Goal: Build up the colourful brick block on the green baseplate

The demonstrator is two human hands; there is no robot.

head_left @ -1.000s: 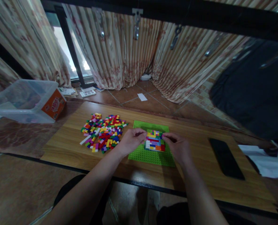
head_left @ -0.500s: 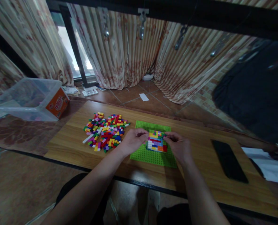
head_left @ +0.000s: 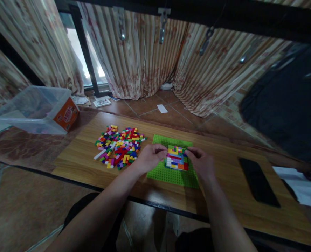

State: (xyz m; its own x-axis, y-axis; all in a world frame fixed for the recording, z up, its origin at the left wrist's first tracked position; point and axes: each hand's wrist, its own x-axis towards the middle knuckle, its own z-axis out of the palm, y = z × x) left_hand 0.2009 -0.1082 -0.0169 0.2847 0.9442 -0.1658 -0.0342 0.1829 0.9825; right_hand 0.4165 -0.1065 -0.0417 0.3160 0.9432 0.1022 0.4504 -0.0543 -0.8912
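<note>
A multicoloured block of toy building bricks (head_left: 177, 161) sits on a green studded baseplate (head_left: 168, 177) in front of me. My left hand (head_left: 152, 156) is closed at the block's left edge, thumb and fingers against its upper left side. At the upper right corner my right hand (head_left: 200, 161) is closed too, its thumb and index finger at the edge of the block. Whether a small loose brick is between the right fingertips is too small to tell. A pile of loose bricks (head_left: 124, 148) lies on the table left of the baseplate.
The wooden table (head_left: 221, 196) carries a black phone-like slab (head_left: 257, 182) at the right. White papers (head_left: 301, 185) lie beyond its right end. A clear plastic bin (head_left: 37, 122) with an orange label stands at the far left. A dark bar (head_left: 187, 17) crosses overhead.
The right fingers have shifted slightly off the top of the block toward its upper right edge. My left hand stays nearly in place. The whole view has moved slightly.
</note>
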